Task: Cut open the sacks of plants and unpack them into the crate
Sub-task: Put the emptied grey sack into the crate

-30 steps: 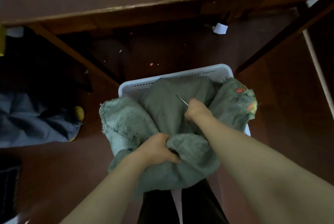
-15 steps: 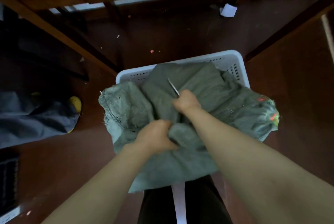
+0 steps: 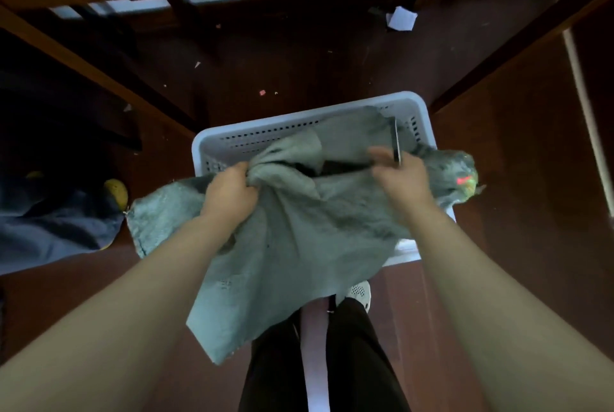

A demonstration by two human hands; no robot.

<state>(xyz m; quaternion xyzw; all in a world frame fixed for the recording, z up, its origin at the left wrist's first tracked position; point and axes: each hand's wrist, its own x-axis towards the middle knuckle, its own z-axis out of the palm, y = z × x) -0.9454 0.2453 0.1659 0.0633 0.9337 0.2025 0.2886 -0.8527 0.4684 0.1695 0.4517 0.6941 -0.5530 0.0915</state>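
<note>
1. Nearest to me, my black trousers (image 3: 358,361) and one white shoe (image 3: 360,292) show below the sack (image 3: 299,245). Its loose near flap now hangs lower towards my legs than it did half a second ago.
2. My left hand (image 3: 229,192) has moved left of where it was. Its fingers are curled tight round a bunched fold of the cloth at the sack's left side.
3. My right hand (image 3: 402,179) has moved right, so my hands are now well apart where before they were almost touching. Its fingers are closed round the handle of the blade (image 3: 396,142), which now points away from me rather than up and to the left. I cannot tell whether this hand also pinches cloth; it is blurred.
4. Between my hands a dark opening (image 3: 339,167) shows in the sack, which was not there before.
5. The sack is dull grey-green woven cloth, crumpled, and lies draped across the white crate (image 3: 196,152). Its left end hangs over the crate's left side, and its right end, with red and green print (image 3: 465,180), hangs over the right rim.
6. Farther off on the dark floor are a blue cloth (image 3: 50,222) at left and a white paper scrap (image 3: 402,17).
</note>
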